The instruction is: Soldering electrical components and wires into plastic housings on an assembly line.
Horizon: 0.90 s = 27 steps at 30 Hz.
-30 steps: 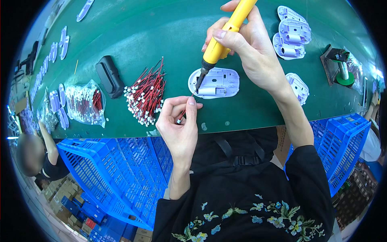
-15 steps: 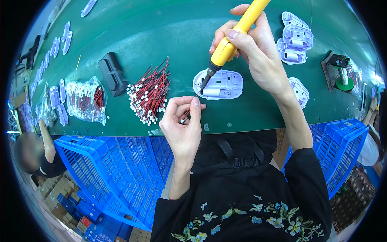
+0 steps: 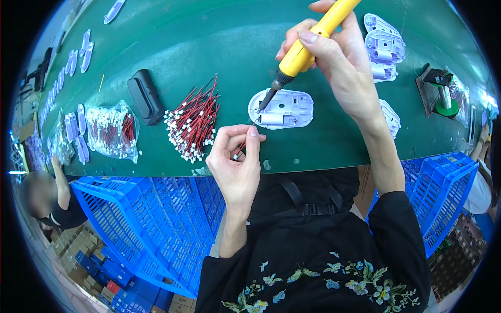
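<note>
My right hand is closed round the yellow handle of a soldering iron, held slantwise. Its dark tip points down at the left end of a white plastic housing, which lies flat on the green table; whether it touches is too fine to tell. Just below that end, my left hand pinches a thin red-and-black wire lead with a small white connector showing between the fingers. The lead's far end is hidden by the fingertips. Left of this hand lies a loose pile of similar wire leads.
A black case and a bag of wire leads lie left. Stacked white housings and a solder spool stand are right. Blue crates flank me below the table edge. Another person sits far left.
My right hand and the soldering iron have shifted slightly up and right, the tip lifting away from my left fingertips. The left hand stays put with the wire lead.
</note>
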Available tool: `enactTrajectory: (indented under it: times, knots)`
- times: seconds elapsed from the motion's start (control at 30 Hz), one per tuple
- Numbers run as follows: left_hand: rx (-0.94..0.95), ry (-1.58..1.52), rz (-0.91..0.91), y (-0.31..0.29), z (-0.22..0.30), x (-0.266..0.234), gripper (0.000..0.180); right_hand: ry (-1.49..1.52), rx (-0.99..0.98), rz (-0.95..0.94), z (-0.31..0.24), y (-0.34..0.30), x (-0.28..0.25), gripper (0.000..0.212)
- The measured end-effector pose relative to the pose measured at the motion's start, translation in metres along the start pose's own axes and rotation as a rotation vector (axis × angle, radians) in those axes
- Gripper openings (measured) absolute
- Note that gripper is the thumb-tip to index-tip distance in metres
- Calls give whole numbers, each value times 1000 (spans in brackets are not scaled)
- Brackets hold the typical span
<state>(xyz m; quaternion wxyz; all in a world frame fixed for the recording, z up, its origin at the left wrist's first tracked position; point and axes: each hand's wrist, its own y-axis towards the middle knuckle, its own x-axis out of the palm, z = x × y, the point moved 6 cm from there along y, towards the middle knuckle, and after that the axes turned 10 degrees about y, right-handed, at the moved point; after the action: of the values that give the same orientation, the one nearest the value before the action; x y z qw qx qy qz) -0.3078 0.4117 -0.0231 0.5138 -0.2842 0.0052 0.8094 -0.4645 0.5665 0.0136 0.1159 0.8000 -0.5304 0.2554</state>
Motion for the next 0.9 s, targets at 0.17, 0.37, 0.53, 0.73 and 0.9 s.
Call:
enactTrajectory:
  times: [0.17, 0.37, 0.53, 0.73, 0.9]
  knots:
    - [10, 12, 1, 0, 1, 0, 8, 15, -48, 26, -11, -4, -8, 48]
    - [-6, 20, 2, 0, 0, 0, 8, 8, -53, -48, -11, 1, -14, 57]
    - [-9, -4, -47, -4, 3, -2, 11, 117, -33, -39, -17, 1, -13, 59]
    - [215, 170, -30, -5, 11, -5, 20, 129, 12, -8, -29, -6, -8, 58]
    - [323, 371, 59, -14, 19, -6, 11, 121, 21, -66, -29, -8, -7, 57]
